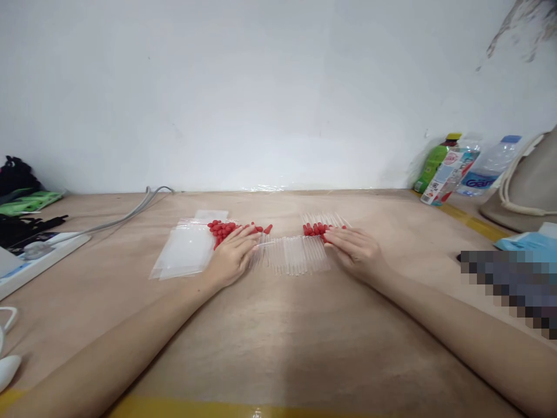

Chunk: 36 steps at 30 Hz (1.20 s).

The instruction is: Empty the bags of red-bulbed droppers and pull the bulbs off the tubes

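My left hand (232, 255) is closed, its fingertips around a thin clear tube (265, 244) that sticks out to the right. Under and behind its fingers lies a heap of loose red rubber bulbs (221, 230). On the tabletop between my hands, several clear tubes (296, 255) lie side by side, pointing toward me. My right hand (354, 249) has its fingers drawn together at the right end of a row of droppers with red bulbs (311, 229). A red bulb shows at these fingertips; the rest of it is hidden. The droppers' clear stems (322, 219) point toward the wall.
Clear plastic bags (183, 249) lie left of the bulbs. A power strip (43, 261) with a grey cable (117, 220) is at far left. Bottles (437, 165) and a beige bag (531, 180) stand at back right. Yellow tape (195, 406) runs along the front edge.
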Available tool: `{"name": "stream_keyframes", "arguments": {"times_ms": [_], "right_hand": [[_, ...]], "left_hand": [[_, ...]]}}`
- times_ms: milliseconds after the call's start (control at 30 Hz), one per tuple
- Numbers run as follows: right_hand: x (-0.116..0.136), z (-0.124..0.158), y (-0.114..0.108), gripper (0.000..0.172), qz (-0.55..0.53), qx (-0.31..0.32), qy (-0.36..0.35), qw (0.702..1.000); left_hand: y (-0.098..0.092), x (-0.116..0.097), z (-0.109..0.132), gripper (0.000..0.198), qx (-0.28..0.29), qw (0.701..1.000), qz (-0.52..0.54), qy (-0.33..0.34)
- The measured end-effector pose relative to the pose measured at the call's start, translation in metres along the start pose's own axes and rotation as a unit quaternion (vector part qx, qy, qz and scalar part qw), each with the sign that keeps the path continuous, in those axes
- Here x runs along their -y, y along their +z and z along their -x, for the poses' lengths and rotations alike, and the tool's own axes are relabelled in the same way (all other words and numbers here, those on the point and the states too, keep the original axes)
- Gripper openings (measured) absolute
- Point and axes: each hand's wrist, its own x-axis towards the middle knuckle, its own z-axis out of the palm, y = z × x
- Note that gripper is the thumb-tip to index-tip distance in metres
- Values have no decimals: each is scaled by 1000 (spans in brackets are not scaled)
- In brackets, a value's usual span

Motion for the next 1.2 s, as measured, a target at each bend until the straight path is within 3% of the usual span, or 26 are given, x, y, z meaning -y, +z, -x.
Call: {"name": "stream_keyframes", "arguments": {"times_ms": [100, 233, 400, 533, 633, 700, 867, 1067, 1200], "right_hand": [[-8, 0, -7, 15, 16, -9, 103, 995], [-15, 0, -9, 20, -28, 20, 216, 976], [-41, 0, -16, 23, -29, 22, 365, 930], [-66, -4, -30, 21, -40, 89, 446, 890], [-77, -8, -41, 20, -101, 174, 514, 834], [-78, -9, -45, 21, -132, 216, 535, 806], [-74, -9, -42, 19, -185, 259, 535, 782], [-73, 1, -30, 20, -168, 269, 532, 785], [-75, 5, -27, 22, -176, 285, 527, 781]], "left_hand": [[2, 7, 2, 23, -44, 998, 6, -52], [6, 5, 1, 28, -65, 995, 13, -69], [5, 6, 3, 22, -83, 993, 18, -81], [6, 7, 5, 16, -83, 994, 17, -72], [9, 5, 6, 17, -72, 995, 7, -66], [9, 1, 7, 18, -61, 996, 5, -71], [7, -11, 6, 19, -34, 997, 15, -71], [-1, -11, 5, 36, -10, 998, 42, -49], [-9, -1, 6, 54, 78, 995, 65, 13]]}}
